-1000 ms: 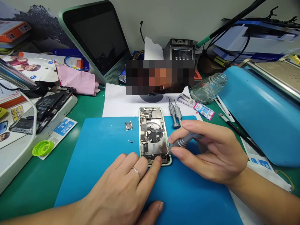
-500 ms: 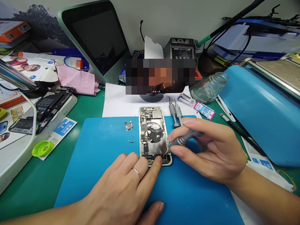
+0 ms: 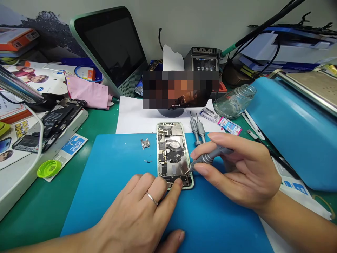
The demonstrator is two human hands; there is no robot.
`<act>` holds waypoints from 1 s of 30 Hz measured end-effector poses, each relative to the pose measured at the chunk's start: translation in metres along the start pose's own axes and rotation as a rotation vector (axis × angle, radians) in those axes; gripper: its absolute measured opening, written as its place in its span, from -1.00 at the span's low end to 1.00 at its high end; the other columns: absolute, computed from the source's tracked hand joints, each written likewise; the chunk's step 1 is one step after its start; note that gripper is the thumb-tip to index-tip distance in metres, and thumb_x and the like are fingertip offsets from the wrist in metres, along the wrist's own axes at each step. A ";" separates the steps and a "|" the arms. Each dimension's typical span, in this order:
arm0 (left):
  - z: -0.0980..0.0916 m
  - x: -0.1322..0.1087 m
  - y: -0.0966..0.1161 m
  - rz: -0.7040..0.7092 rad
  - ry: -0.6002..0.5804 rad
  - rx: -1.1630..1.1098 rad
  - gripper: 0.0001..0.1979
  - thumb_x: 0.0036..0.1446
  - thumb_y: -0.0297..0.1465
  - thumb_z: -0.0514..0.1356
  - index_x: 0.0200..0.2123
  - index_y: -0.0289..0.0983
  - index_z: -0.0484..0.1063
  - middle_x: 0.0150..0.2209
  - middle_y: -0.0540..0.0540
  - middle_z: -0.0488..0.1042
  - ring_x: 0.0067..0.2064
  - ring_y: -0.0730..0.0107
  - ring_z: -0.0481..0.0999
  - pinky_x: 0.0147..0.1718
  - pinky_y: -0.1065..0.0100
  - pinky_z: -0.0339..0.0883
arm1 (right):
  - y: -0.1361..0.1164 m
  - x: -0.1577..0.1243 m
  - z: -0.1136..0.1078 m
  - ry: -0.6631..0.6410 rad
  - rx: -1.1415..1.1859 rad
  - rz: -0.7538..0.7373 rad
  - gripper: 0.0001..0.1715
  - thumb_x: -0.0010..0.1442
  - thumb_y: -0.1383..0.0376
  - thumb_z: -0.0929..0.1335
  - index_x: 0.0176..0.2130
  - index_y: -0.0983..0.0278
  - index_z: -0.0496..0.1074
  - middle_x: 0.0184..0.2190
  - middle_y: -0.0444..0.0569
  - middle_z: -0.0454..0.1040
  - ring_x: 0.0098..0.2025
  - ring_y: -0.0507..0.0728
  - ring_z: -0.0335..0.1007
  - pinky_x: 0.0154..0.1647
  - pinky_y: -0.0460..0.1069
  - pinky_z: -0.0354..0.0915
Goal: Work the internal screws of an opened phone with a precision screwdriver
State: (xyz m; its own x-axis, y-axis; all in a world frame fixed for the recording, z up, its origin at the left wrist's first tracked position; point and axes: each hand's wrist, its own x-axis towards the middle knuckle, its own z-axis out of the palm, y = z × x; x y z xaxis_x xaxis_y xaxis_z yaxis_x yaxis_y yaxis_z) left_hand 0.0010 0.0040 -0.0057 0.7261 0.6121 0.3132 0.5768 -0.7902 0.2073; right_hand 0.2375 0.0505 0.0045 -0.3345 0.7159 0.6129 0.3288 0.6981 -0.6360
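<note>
An opened phone with a pale green frame [image 3: 179, 165] lies flat on the blue rectangular mat [image 3: 118, 154], its circuit boards and silvery interior exposed. A grey, ribbed-handled screwdriver [image 3: 204, 159] slants, tip near the phone's near right corner.

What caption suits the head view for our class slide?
Over a blue mat, the left hand touches an opened phone while the right hand holds a screwdriver.

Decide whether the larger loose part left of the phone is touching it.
Apart: the head view shows a strip of blue mat between the loose part and the left edge of the phone.
</note>
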 end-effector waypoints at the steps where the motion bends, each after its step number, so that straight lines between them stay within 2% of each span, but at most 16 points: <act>1: 0.000 0.000 0.000 0.000 0.008 0.003 -0.48 0.29 -0.13 0.18 0.18 -0.35 0.42 -0.14 -0.12 0.53 -0.23 0.22 0.40 -0.32 0.20 0.23 | 0.000 0.000 0.000 -0.001 -0.001 -0.003 -0.20 0.16 0.51 0.47 0.29 0.11 0.29 -0.20 -0.03 0.62 -0.30 0.10 0.62 -0.27 -0.03 0.62; 5: -0.002 0.001 0.000 0.020 0.047 0.044 -0.56 0.36 -0.18 0.10 0.13 -0.34 0.47 0.09 -0.11 0.51 -0.02 0.20 0.37 -0.14 0.18 0.20 | 0.000 0.000 0.000 -0.014 -0.016 -0.012 -0.20 0.16 0.51 0.46 0.29 0.11 0.29 -0.21 -0.04 0.62 -0.31 0.10 0.61 -0.31 -0.04 0.62; 19: 0.000 -0.001 -0.001 0.023 0.029 0.047 -0.53 0.37 -0.15 0.09 0.16 -0.33 0.46 0.13 -0.08 0.53 0.02 0.20 0.37 -0.10 0.17 0.19 | -0.004 0.002 0.000 0.007 -0.028 -0.020 -0.24 0.16 0.50 0.46 0.27 0.11 0.31 -0.24 -0.06 0.63 -0.33 0.08 0.60 -0.35 -0.07 0.60; 30: -0.002 0.001 -0.001 0.024 0.025 0.057 -0.54 0.37 -0.16 0.08 0.15 -0.33 0.47 0.12 -0.06 0.54 0.01 0.21 0.37 -0.12 0.18 0.18 | -0.004 0.002 0.000 -0.025 -0.033 -0.028 -0.27 0.16 0.50 0.47 0.25 0.14 0.32 -0.21 -0.03 0.65 -0.33 0.07 0.61 -0.36 -0.08 0.59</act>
State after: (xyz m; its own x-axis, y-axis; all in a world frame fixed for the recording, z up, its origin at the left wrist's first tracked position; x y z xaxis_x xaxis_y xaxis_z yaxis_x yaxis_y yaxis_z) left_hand 0.0003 0.0050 -0.0040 0.7306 0.5918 0.3406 0.5805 -0.8010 0.1464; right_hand 0.2354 0.0491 0.0077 -0.3663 0.6957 0.6179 0.3480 0.7183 -0.6025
